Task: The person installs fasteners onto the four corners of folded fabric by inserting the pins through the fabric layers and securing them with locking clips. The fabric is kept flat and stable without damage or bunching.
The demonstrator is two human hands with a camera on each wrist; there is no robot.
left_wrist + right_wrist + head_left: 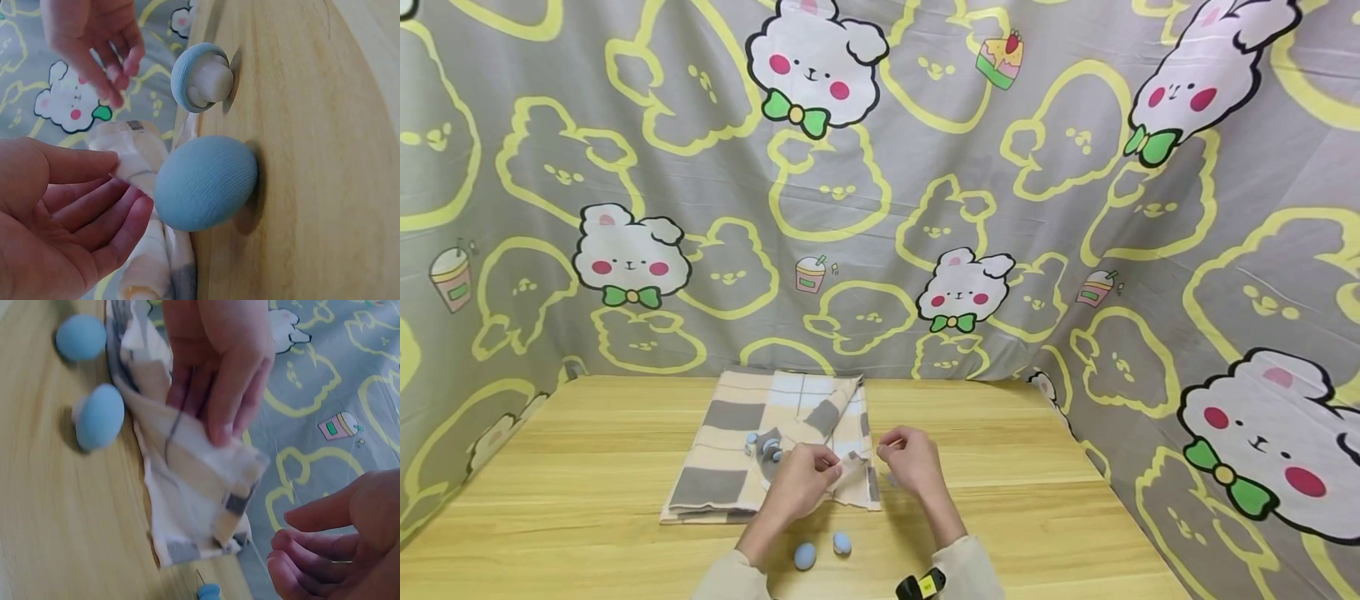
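— Grip, item one?
— My left hand [801,482] pinches the near right corner of the checked cloth [741,450], lifted off the wooden table [587,467]. My right hand [913,458] is just right of it, fingers loosely curled, holding nothing I can make out.

— Other items?
— Two blue mushroom-shaped pieces [823,550] near me by my left wrist; more blue pieces [763,446] on the cloth.
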